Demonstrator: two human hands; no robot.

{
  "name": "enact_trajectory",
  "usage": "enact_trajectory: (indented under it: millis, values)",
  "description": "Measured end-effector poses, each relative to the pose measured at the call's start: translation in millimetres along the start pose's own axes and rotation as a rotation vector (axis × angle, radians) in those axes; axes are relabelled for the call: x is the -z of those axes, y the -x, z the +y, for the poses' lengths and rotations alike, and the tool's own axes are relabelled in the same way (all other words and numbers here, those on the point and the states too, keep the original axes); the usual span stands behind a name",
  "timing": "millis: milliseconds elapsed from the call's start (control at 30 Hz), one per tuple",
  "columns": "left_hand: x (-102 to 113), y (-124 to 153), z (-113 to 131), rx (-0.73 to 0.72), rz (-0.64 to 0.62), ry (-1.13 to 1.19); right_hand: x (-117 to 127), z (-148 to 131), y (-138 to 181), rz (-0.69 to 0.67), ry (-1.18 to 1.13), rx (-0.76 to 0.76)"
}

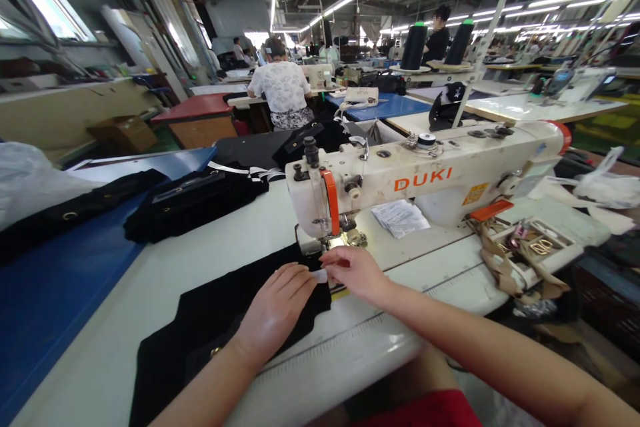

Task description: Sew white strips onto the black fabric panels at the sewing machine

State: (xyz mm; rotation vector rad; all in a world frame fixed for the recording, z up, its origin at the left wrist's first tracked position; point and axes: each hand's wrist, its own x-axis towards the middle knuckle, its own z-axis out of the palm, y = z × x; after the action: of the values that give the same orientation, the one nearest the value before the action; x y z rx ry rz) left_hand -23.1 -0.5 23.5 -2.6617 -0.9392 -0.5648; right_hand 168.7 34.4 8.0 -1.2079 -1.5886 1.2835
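A black fabric piece point(220, 307) lies on the sewing machine's bed, its right end at the presser foot. My left hand point(275, 310) rests flat on this fabric, fingers stretched toward the needle and fingertips at a small white label point(320, 276). Just in front of the needle area, my right hand point(355, 273) has thumb and fingers pinched at the label's right end. The white sewing machine point(370, 183) with an orange guard stands right behind both hands. Its needle tip is hard to make out.
Printed white labels point(400, 217) lie under the machine arm. A parts tray point(535, 247) with metal rings and tan strips sits at right. Folded black pieces point(195, 203) lie at left beside a blue table point(75, 307). A person point(281, 87) sits ahead, back turned.
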Motion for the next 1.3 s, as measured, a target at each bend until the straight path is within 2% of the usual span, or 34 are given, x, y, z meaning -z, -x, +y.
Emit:
enact_trajectory:
  millis: [67, 133, 267, 367, 667, 1133, 1300]
  values:
    - [-5.7, 1.3, -3.2, 0.027, -0.014, 0.021, 7.1, -1.3, 6.4, 0.066, 0.204, 0.170]
    - [-10.7, 2.6, -4.1, 0.055, -0.019, 0.026, 13.5, -1.3, 15.9, 0.077, 0.391, 0.355]
    - [-15.4, 2.8, -2.2, 0.075, -0.034, 0.021, 18.8, 2.3, 36.3, -0.089, 0.708, 0.662]
    - [-15.8, 0.6, -0.4, 0.086, -0.042, 0.003, 17.3, 6.0, 43.9, -0.178, 0.876, 0.784]
    - [-12.9, -5.2, 4.0, 0.077, -0.206, -0.078, 16.2, 9.8, 44.5, -0.204, 0.939, 0.829]
    - [-12.0, -5.8, 7.6, 0.079, -0.235, -0.096, 16.3, 9.0, 44.3, -0.202, 0.919, 0.823]
    - [-7.9, -9.8, 9.1, 0.041, -0.217, -0.141, 18.8, 2.5, 31.0, -0.167, 0.949, 0.758]
